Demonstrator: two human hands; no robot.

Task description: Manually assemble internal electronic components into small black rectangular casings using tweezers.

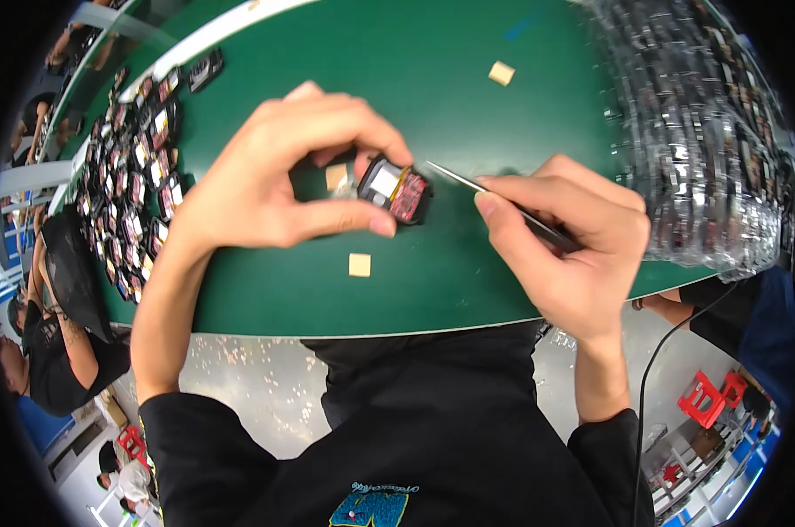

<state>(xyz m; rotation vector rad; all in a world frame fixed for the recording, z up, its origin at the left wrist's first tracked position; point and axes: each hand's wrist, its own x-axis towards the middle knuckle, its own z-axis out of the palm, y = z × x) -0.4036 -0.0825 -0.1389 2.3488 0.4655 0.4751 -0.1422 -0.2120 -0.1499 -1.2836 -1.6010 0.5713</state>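
Observation:
Between the thumb and fingers of my left hand (pixel 283 171) is a small black device casing (pixel 396 190), its inside facing up. A silvery-white rectangular part and a red circuit board show in it, with a yellow strip between them. My right hand (pixel 573 228) is closed round a pair of slim metal tweezers (pixel 529 220). Their tip points at the casing from the right, a short way apart from it. A beige square pad (pixel 337 177) lies behind the left fingers, and another beige pad (pixel 360 265) lies on the green table nearer to me.
Many similar open casings (pixel 134 180) crowd the table's left side, with a black one (pixel 206 70) at their far end. Stacked clear plastic trays (pixel 687 149) fill the right side. A third beige pad (pixel 501 73) lies farther back. Other people sit at both sides.

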